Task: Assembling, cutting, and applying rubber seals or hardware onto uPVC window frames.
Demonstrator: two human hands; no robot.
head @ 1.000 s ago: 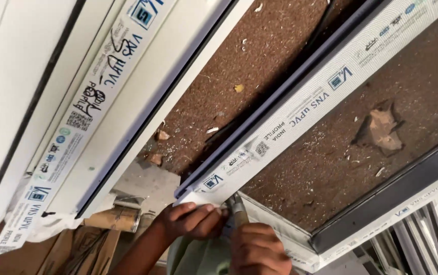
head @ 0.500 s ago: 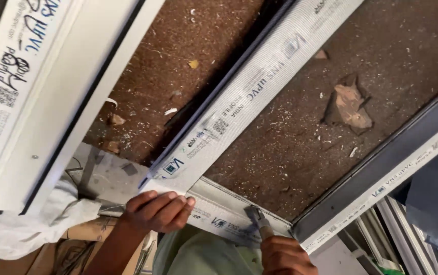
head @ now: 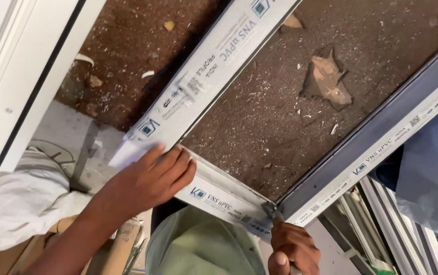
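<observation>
**Hands at the frame corner**

Brown, chip-strewn floor (head: 259, 117) shows through a white window frame (head: 198, 81). Left hand (head: 150, 178) lies open, flat on the near-left corner. Its bottom rail (head: 224, 196) runs rightward to the right hand (head: 290, 249), grip closed on a small metal tool (head: 275, 216) at the next corner.

Left hand (head: 150, 178) flat, fingers (head: 175, 165) extended, right hand (head: 293, 249) fisted

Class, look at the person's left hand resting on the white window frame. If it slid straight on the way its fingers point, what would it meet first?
The left hand points up and right, so it would probably first meet the long white frame bar at the corner joint, though depth is hard to judge.
</observation>
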